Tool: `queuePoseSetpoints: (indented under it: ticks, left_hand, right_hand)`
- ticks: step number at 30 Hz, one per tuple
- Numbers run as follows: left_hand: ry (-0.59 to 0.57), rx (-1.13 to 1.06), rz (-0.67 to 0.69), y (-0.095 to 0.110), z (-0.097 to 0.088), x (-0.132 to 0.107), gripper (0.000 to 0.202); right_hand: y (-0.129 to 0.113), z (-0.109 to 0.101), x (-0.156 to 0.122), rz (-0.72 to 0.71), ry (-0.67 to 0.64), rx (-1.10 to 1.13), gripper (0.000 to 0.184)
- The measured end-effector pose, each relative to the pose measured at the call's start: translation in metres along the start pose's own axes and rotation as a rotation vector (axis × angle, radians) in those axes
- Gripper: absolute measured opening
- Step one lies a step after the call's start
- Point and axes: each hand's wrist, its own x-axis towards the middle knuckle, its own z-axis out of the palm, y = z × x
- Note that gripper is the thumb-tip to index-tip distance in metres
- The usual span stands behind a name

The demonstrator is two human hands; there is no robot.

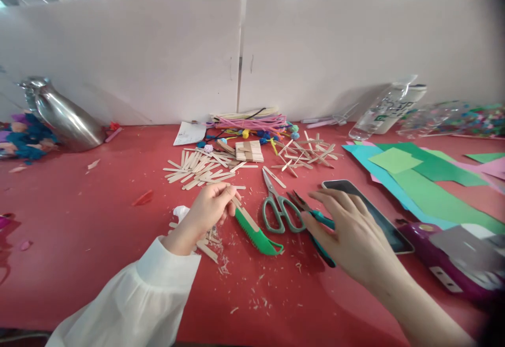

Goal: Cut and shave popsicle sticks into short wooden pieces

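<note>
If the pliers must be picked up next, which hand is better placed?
Probably the right hand: it is spread around the pliers' handles, whereas the left hand is farther away and pinches a wooden stick.

From the person's head, one camera looks forward and down across the red tabletop (pixel 118 226), close above the left hand (pixel 211 207) and right hand (pixel 353 226) flanking the scissors (pixel 272 191), to white boards (pixel 158 57) behind; well right of the scissors, the view seems to blur.
</note>
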Motion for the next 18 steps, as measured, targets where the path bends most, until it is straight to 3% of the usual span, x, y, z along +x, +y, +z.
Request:
queuePoseSetpoints:
  ticks: [2,5,8,14,18]
  left_hand:
    - [-0.01,-0.057,-0.002,0.0,0.002,0.0,0.026]
    - [-0.008,-0.162,0.004,0.001,0.003,-0.001,0.025]
    - [-0.006,-0.214,0.024,0.001,0.004,-0.001,0.024]
    - [-0.095,-0.053,0.136,-0.002,0.005,-0.001,0.021]
    - [-0.059,0.168,0.254,-0.004,0.008,-0.005,0.015]
  right_hand:
    - [-0.018,-0.008,0.017,-0.03,-0.025,0.156,0.029]
    - [-0.045,-0.007,0.039,-0.075,-0.269,0.412,0.029]
    - [-0.059,0.006,0.049,0.018,-0.457,0.682,0.02]
    - [-0.053,0.023,0.047,0.318,-0.454,1.162,0.023]
    - [-0.05,0.024,0.046,0.457,-0.476,1.356,0.026]
